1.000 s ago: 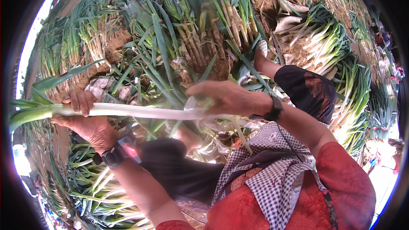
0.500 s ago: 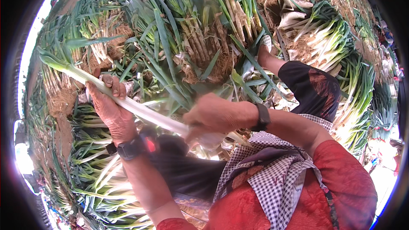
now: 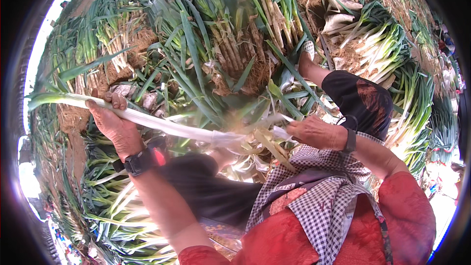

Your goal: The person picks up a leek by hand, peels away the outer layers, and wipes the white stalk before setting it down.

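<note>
My left hand [image 3: 112,120] is closed around the upper white shank of a leek [image 3: 162,124]. The stalk slants down to the right across my lap, its green top beyond my fingers and its root end blurred. Well to the right, my right hand [image 3: 316,132] is closed in a pinch, apart from the stalk. A thin pale strip of leek skin [image 3: 282,133] trails from its fingertips toward the root end. Pale peelings [image 3: 250,159] lie between my legs, below the stalk.
Bundles of unpeeled leeks with brown roots [image 3: 240,61] stand ahead. White cleaned leeks [image 3: 125,211] are piled at my left, and another pile [image 3: 380,56] lies at the far right. My bent leg [image 3: 360,98] and foot reach forward on the right. A checked cloth [image 3: 319,201] covers my lap.
My right hand has moved right, away from the stalk, with the strip of skin. My left hand has shifted left and slightly up with the leek, which now lies flatter.
</note>
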A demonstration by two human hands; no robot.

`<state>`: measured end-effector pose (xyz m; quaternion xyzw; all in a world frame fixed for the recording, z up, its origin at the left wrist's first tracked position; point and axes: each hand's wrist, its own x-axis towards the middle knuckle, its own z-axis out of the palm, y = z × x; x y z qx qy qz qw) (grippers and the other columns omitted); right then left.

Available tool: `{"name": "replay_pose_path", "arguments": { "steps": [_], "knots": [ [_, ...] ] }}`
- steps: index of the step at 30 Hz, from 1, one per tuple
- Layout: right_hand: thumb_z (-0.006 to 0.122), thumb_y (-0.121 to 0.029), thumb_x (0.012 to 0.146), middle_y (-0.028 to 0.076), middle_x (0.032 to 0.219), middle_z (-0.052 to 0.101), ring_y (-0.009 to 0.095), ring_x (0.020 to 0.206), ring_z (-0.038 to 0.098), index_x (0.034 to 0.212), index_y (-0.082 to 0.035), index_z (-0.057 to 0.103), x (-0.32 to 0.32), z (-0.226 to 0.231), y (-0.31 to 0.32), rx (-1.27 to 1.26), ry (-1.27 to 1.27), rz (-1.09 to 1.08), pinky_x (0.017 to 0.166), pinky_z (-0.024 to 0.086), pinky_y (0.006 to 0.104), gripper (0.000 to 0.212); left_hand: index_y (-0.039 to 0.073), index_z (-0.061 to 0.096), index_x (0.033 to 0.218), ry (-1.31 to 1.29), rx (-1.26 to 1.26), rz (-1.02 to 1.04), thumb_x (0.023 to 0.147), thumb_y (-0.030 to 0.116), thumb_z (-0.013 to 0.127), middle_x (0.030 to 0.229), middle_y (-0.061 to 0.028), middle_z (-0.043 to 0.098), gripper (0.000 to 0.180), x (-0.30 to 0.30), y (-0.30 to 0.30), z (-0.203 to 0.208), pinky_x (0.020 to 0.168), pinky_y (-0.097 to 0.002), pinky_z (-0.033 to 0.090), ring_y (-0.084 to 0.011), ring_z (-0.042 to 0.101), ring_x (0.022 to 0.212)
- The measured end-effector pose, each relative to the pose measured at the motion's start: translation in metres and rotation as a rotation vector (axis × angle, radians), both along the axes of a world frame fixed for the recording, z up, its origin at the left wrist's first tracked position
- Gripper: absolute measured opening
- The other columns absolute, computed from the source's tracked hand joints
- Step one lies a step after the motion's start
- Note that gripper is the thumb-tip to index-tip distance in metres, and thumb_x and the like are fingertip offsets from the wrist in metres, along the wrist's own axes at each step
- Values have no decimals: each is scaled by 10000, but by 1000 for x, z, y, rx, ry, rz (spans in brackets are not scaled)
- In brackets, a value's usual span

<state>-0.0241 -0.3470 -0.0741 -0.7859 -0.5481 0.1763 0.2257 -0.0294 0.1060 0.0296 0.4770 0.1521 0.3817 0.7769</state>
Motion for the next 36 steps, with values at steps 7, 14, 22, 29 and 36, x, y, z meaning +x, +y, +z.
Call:
{"name": "replay_pose_path", "arguments": {
  "steps": [7, 14, 22, 29, 36],
  "knots": [
    [627, -231, 882, 150, 1088, 553, 237, 628, 592, 1203, -2, 477, 7, 54, 106, 346, 86, -256, 562, 467, 363, 422, 62, 464, 1150, 165, 54, 243, 986, 364, 518, 737, -44, 476, 348, 1, -22, -6, 490, -271, 365, -134, 436, 572],
    [644, -250, 874, 125, 663, 566, 300, 642, 601, 911, -35, 569, 17, 40, 134, 227, 33, 75, 554, 433, 381, 230, 33, 510, 1012, -213, -271, -297, 933, 159, 622, 838, -49, 490, 186, -8, 9, -8, 544, -235, 424, -115, 445, 667],
    [640, -127, 904, 114, 659, 569, 253, 569, 552, 972, -21, 648, -18, 60, 85, 507, 583, 149, 556, 444, 357, 126, 23, 534, 1069, -129, -59, -290, 947, 144, 595, 761, -24, 489, 183, -25, 55, -19, 558, -228, 438, -99, 451, 627],
    [578, -120, 914, 127, 844, 651, 238, 695, 623, 1055, -61, 653, 16, -88, -6, -512, -60, 77, 614, 499, 333, 170, 61, 527, 968, 47, -38, 246, 959, 334, 566, 802, -50, 543, 277, -10, 13, 6, 522, -268, 406, -135, 484, 640],
    [656, -136, 876, 105, 931, 645, 212, 767, 615, 1060, -41, 634, 29, 27, 116, 538, 332, -239, 618, 491, 316, 208, 85, 479, 1006, 29, 82, 174, 978, 365, 520, 804, -43, 536, 285, -10, -6, -3, 605, -299, 416, -155, 484, 673]
  ]
}}
